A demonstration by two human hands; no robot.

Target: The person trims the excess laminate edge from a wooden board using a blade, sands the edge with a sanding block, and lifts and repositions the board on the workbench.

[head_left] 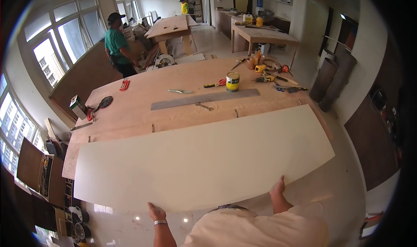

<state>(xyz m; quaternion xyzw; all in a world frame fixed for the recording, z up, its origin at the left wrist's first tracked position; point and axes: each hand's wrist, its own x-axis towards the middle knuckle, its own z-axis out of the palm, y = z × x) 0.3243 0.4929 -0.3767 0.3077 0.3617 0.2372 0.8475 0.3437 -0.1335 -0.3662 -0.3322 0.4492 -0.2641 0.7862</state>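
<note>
A long cream-white laminate sheet spans the front of the plywood worktable, its near edge reaching out toward my body. My left hand, with a metal watch band at the wrist, grips that near edge left of centre, thumb on top. Farther right, my right hand holds the same edge, thumb on the upper face. The fingers of both hands are hidden under the sheet. Beyond its far edge lie a flat grey strip and a wrench. A yellow-labelled can stands just behind the strip.
A yellow drill and other tools lie at the table's right. Red clamps and a rectangular tin sit at the left. A person in a green shirt stands behind the table. Dark rolls lean by the right wall.
</note>
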